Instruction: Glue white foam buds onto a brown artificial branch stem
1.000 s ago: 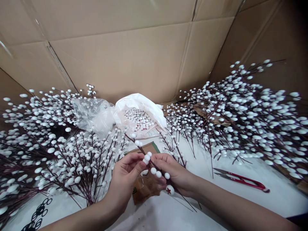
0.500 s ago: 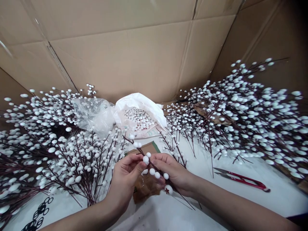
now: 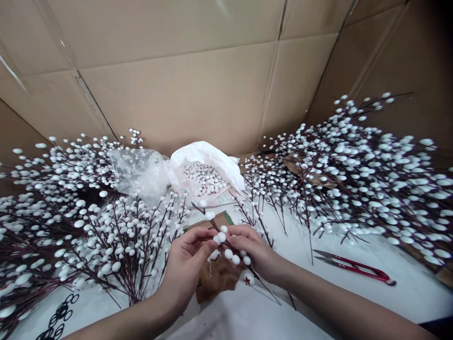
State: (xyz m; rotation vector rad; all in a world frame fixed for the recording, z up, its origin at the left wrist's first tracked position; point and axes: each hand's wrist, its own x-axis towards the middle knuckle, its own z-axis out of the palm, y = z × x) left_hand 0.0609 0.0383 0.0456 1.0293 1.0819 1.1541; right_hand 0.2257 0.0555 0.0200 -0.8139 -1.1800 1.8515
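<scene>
An artificial berry stem [image 3: 235, 250], dark brown with white ball berries, slants between my two hands over the middle of the table. My left hand [image 3: 193, 250] pinches at its upper part, thumb beside a pair of white berries [image 3: 221, 236]. Wrapped around the stem lower down, my right hand [image 3: 256, 252] hides some of it behind its fingers. Below the hands lies a brown cardboard piece [image 3: 217, 278]. A loose-looking white berry with a brown star mark [image 3: 247, 278] sits near the lower stem.
Behind the hands an opened white bag [image 3: 208, 177] holds many white berries, beside clear plastic [image 3: 136, 170]. Bunches of berry stems fill the left [image 3: 116, 236] and right [image 3: 371, 179]. Red-handled snips [image 3: 357, 267] lie right; black rings [image 3: 58, 318] lie front left. Cardboard walls [image 3: 177, 89] enclose the back.
The view has shifted slightly. Both hands and the stem sit a little farther right, and the stem has turned slightly; both hands keep their hold.
</scene>
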